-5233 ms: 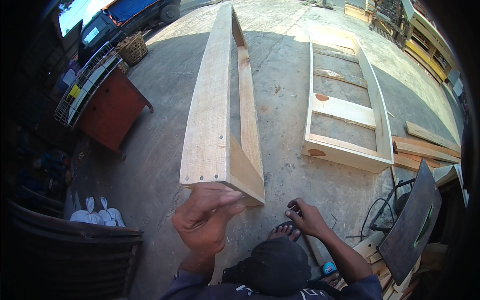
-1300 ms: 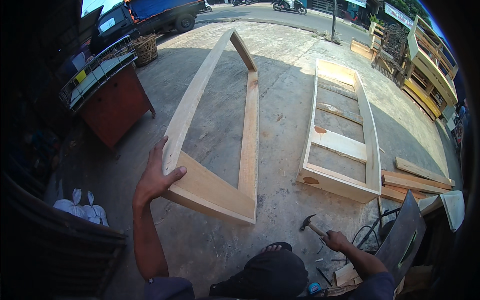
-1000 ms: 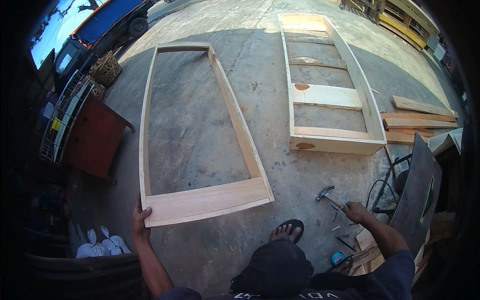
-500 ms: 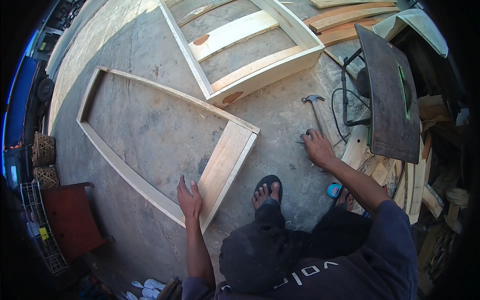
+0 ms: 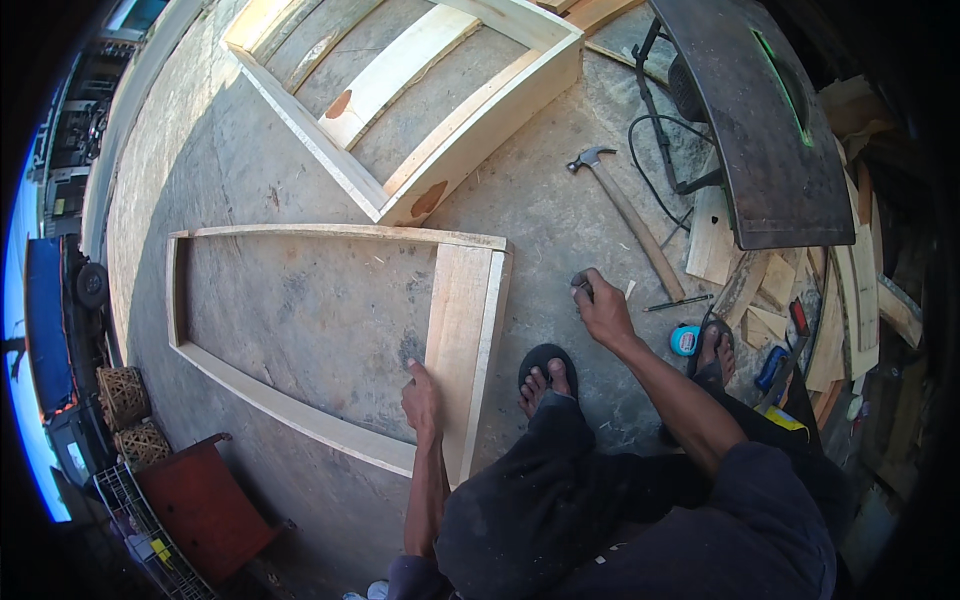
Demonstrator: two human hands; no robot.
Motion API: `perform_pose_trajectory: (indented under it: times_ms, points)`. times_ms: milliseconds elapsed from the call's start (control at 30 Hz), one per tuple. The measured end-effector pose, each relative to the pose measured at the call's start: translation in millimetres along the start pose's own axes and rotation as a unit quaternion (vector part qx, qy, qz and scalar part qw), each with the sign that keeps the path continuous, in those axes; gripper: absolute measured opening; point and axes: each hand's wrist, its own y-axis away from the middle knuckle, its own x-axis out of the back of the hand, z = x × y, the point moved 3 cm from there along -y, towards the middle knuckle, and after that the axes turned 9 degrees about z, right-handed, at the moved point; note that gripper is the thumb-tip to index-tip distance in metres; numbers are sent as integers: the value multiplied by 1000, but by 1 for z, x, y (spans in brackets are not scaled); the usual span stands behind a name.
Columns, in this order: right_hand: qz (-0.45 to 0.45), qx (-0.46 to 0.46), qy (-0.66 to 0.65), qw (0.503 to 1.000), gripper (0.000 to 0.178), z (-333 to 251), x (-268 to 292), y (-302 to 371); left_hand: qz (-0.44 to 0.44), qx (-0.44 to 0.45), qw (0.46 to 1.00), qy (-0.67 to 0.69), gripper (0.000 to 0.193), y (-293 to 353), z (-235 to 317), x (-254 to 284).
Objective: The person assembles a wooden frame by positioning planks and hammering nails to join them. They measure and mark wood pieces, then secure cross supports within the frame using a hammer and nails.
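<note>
A tapering wooden frame [image 5: 466, 330] lies on the concrete, with a wide board across its right end. My left hand [image 5: 424, 402] is at that board's inner edge, fingers curled against the wood. Between the frame and the hammer, my right hand [image 5: 602, 310] hovers over the floor with fingers curled together; anything small inside them is hidden. The claw hammer [image 5: 632, 222], with its wooden handle, lies beyond and to the right of that hand. A thin dark stick [image 5: 678, 302], perhaps a pencil, lies by the handle's end. A blue tape measure [image 5: 684, 340] sits near my right foot.
A larger slatted wooden frame [image 5: 500, 130] lies ahead. At right stands a dark table with a slot and green edging [image 5: 760, 130], its cable on the floor. Wood offcuts [image 5: 775, 280] and a saw-like tool with blue handle [image 5: 771, 367] lie beneath. A red cart [image 5: 205, 505] stands left.
My right hand has drawn back from the hammer handle, its fingers more curled. The left hand has come down onto the board's inner edge. The whole view has turned.
</note>
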Motion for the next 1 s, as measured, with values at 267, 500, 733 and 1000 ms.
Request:
perform_pose_trajectory:
  times_ms: [267, 500, 733, 1000]
  points:
    - [-46, -31, -128, 990, 28, -51, 3, -3, -71, -48, 977, 194, 84, 6, 21, -46]
    - [-137, -24, -177, 974, 31, -95, -5, 25, 72, -558, 822, 89, 51, 88, 92, -1]
    - [-47, 29, -255, 965, 41, -84, 19, 10, -151, -563, 812, 19, 35, 104, 184, -3]
    - [103, -10, 251, 963, 53, 39, 68, -88, -255, -642, 710, -136, 20, 80, 290, -58]
